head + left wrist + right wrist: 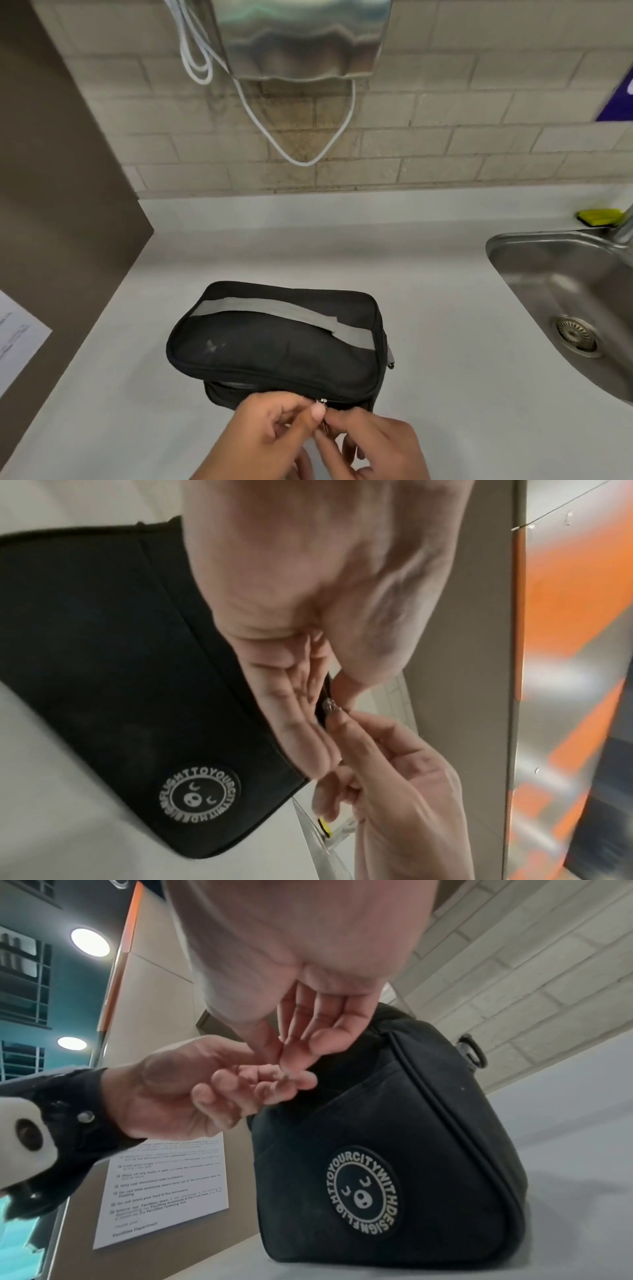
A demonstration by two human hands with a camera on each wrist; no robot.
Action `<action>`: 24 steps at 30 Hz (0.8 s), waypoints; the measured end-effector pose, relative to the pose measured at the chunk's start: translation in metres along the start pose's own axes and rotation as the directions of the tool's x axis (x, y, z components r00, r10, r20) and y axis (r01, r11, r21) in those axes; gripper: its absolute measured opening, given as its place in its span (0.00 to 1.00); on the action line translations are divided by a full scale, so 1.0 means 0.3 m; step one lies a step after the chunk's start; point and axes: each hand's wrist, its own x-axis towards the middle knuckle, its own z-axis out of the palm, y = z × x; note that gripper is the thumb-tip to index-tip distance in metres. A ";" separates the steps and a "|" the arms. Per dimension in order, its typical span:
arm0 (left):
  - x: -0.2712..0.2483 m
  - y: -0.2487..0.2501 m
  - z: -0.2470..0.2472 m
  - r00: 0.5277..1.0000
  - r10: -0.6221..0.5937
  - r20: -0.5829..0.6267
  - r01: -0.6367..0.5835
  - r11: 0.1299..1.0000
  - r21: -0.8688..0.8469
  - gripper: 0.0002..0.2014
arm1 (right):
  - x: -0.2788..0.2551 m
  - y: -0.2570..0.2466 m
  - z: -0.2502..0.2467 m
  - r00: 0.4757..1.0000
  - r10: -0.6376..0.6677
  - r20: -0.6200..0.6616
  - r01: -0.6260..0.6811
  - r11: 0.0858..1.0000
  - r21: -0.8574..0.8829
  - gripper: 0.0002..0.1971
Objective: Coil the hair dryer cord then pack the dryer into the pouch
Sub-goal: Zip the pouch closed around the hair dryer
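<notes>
A black zippered pouch [274, 342] with a grey strap lies closed and bulging on the pale counter; a round white logo shows on its front [365, 1194]. Both hands meet at its near edge. My left hand [308, 416] pinches the black zip strip [325, 691] between thumb and fingers, just beside the slider. The fingertips of my right hand [334, 423] pinch the small metal zipper pull [330, 706]. In the right wrist view my right hand [291, 1053] points down onto the curled fingers of my left hand [274, 1080]. No hair dryer or its cord shows.
A steel sink [496, 246] lies at the right, with a yellow sponge [597, 217] behind it. A steel dispenser [301, 37] hangs on the tiled wall with a white cable [301, 161] looping below. A brown panel [51, 205] with a paper notice [17, 335] bounds the left.
</notes>
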 end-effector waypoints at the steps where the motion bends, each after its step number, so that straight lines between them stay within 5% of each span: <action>1: 0.007 -0.004 -0.001 1.000 0.003 -0.001 -0.003 1.000 -0.029 0.11 | 0.004 -0.001 -0.004 0.999 -0.026 0.039 0.027 0.999 -0.031 0.08; 4: 0.018 -0.008 -0.010 0.998 0.051 0.029 -0.051 0.999 0.000 0.13 | 0.021 0.012 -0.035 0.991 -0.105 0.081 0.113 0.989 -0.101 0.12; 8: 0.011 -0.027 -0.001 0.993 0.112 -0.038 -0.102 0.971 0.215 0.14 | 0.053 0.073 -0.042 0.976 -0.201 -0.080 0.173 0.947 -0.270 0.07; 14: -0.002 -0.057 -0.072 0.901 0.433 0.012 -0.376 0.768 0.518 0.08 | 0.095 0.152 -0.014 0.921 -0.390 0.014 0.354 0.822 -0.445 0.09; 16: -0.016 -0.079 -0.141 0.873 0.486 -0.049 -0.368 0.720 0.588 0.09 | 0.098 0.155 -0.026 0.915 -0.403 0.014 0.366 0.815 -0.450 0.12; 19: -0.053 -0.125 -0.235 0.898 0.420 -0.128 -0.288 0.784 0.549 0.11 | 0.110 0.161 -0.039 0.902 -0.432 0.023 0.393 0.796 -0.460 0.15; 24: -0.097 -0.165 -0.300 0.868 0.458 -0.192 -0.298 0.790 0.536 0.10 | 0.132 0.144 -0.038 0.874 -0.481 0.066 0.451 0.756 -0.474 0.05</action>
